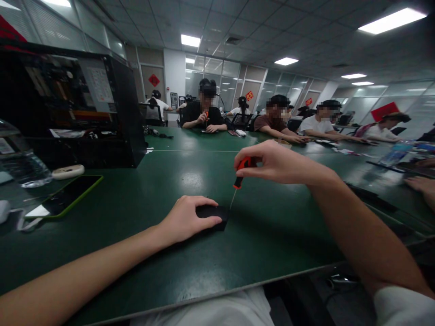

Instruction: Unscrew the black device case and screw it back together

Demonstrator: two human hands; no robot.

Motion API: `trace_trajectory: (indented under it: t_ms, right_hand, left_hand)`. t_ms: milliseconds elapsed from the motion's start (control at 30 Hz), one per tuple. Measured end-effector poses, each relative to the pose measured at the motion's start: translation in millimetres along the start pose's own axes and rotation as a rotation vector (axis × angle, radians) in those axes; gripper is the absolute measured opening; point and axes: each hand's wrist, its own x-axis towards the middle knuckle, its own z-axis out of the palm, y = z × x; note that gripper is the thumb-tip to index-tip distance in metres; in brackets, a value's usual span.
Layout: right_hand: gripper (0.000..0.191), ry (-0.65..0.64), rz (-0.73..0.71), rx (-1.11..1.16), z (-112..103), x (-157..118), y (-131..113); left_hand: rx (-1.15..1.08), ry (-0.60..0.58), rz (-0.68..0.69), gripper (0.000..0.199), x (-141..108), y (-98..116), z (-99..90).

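My left hand (185, 218) grips a small black box-like part (217, 213) from its left side and holds it down on the green table (163, 267). The thumb lies along the near edge and the fingers along the far edge; the palm hides the part's left end. Above and to the right, my right hand (268, 163) is closed around the handle of an orange-and-black screwdriver (239, 179). The screwdriver slants steeply, its thin shaft pointing down. Its tip is by the right end of the black part; I cannot tell whether they touch.
An open computer case (125, 108) stands at the left. Near it are a phone with a green edge (73, 194), a plastic bottle (25, 158) and a beige oval object (68, 171). Several people sit along the far side. Another person's hand (423, 183) rests at the right.
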Motion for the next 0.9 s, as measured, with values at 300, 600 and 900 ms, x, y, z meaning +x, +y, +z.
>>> trace_trajectory:
  t_ms: [300,600,900]
  right_hand:
    - [0.028,0.016,-0.109,-0.005,-8,14,-20]
    - [0.030,0.054,-0.129,0.002,-2,24,-19]
    - [0.027,0.046,-0.175,-0.089,-11,16,-21]
  left_hand:
    - [0.015,0.019,0.013,0.037,0,-2,2.7]
    - [0.016,0.024,0.013,0.039,0,-2,4.0]
    - [0.024,0.007,0.031,0.036,-1,-3,7.0]
